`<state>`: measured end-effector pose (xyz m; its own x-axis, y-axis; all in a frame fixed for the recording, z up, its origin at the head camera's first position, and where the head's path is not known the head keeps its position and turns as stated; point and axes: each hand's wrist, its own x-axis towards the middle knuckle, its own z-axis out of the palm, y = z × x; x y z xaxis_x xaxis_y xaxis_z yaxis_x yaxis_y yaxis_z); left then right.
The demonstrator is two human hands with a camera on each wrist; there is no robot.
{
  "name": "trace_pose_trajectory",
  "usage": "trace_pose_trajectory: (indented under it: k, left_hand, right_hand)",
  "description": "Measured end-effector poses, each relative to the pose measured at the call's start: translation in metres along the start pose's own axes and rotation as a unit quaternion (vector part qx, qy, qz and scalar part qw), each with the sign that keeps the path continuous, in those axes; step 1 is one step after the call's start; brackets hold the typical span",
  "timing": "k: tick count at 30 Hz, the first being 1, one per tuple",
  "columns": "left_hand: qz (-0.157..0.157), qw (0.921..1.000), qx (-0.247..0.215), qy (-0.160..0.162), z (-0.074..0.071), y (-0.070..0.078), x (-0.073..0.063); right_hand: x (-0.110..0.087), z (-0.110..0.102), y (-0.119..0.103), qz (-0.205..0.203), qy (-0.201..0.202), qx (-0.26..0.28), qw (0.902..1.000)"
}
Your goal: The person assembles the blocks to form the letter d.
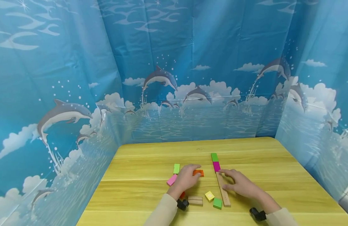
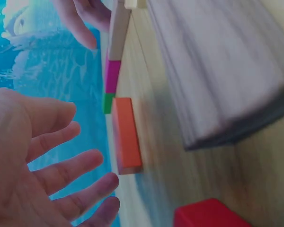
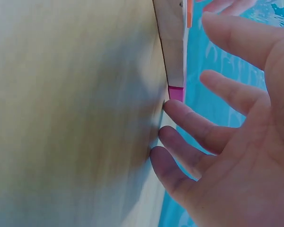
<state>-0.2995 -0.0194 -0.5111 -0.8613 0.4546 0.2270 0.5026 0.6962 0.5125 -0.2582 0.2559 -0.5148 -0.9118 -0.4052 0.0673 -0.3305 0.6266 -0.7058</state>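
Over the left middle of the table is my left hand (image 1: 186,177), its fingers spread loosely beside an orange block (image 1: 201,173). The left wrist view shows a gap between those fingers and the orange block, and nothing held. My right hand (image 1: 243,185) is just right of a long strip of plain wood (image 1: 223,190), thumb and fingers apart. In the right wrist view its fingers are slightly bent and hold nothing; whether a fingertip touches the strip or table, I cannot tell. A magenta block (image 1: 216,166) and a green block (image 1: 214,157) continue the strip's line away from me.
Left of my left hand lie a light green block (image 1: 176,168) and a pink block (image 1: 172,180). A red block (image 2: 208,215) is partly hidden by the left wrist. Nearer are a grooved wooden block (image 1: 195,201), a yellow block (image 1: 209,196) and another green block (image 1: 217,203).
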Motion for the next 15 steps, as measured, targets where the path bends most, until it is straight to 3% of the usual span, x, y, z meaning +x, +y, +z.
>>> trace_pose_trajectory:
  k: [6,15]
  left_hand:
    - [-0.018,0.9987,-0.046,-0.015,0.005,-0.012,0.006]
    - [-0.042,0.9967,-0.065,-0.025,0.014,-0.025,0.014]
  right_hand:
    - [-0.006,0.008,0.004,0.003,0.007,0.013,0.9999]
    - [-0.016,0.011,0.008,-0.026,0.009,0.026,0.9993]
